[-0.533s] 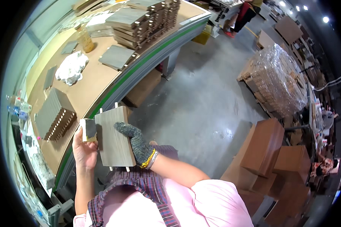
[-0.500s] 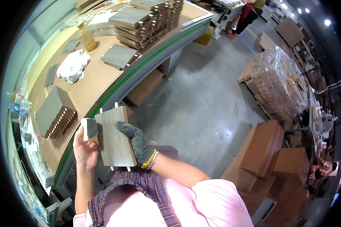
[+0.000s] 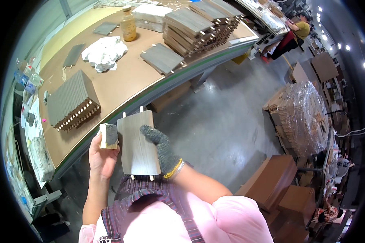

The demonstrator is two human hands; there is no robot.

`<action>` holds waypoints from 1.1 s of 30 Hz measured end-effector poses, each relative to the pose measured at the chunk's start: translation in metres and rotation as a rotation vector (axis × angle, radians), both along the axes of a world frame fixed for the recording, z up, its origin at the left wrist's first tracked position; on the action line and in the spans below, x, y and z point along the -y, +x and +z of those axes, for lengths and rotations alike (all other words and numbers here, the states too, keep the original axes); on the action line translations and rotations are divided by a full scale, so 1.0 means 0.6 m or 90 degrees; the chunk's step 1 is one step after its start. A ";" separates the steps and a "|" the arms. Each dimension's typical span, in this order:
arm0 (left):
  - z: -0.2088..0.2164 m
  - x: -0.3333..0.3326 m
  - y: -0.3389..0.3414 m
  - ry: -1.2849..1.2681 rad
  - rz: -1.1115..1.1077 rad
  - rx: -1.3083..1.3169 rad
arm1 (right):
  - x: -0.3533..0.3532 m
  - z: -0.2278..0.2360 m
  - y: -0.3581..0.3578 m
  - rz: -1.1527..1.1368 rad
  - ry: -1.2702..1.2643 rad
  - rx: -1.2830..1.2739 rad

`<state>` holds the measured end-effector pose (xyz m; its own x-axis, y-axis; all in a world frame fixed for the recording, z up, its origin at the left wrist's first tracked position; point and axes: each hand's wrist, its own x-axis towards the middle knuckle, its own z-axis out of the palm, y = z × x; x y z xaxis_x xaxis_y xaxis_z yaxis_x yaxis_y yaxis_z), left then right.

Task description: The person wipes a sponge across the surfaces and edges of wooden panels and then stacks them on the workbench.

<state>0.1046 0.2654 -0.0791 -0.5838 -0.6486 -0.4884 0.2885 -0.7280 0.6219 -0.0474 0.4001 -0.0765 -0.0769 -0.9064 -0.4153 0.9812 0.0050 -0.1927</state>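
My bare left hand grips a sanding block, pale on one side and dark grey on its face, close to the left edge of a board. That board is grey wood-grain, with pale dowels sticking out of its top and bottom edges. My right hand, in a dark grey knitted glove with a yellow cuff, holds the board by its right edge, thumb across the front. The fingers behind the board are hidden. Board and block are held up before my striped apron, just off the table's edge.
On the brown-topped table stand a row of doweled boards, a taller stack, a single board, white cloth and an amber jar. A wrapped pallet and brown boxes are on the right. Another person stands far off.
The view has shifted, so the table and far person show more fully. Both hands, the block and the board sit slightly further right in the picture, with the same holds.
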 end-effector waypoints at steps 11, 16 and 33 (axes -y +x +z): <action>0.075 0.132 0.024 -0.317 -0.023 -0.008 | 0.182 0.076 -0.048 -0.066 -0.096 -0.074; 0.110 0.167 0.022 -0.543 -0.045 0.099 | 0.262 0.105 -0.064 -0.045 -0.088 -0.083; 0.152 0.342 0.048 -1.157 -0.032 0.108 | 0.461 0.138 0.008 -0.115 -0.116 -0.173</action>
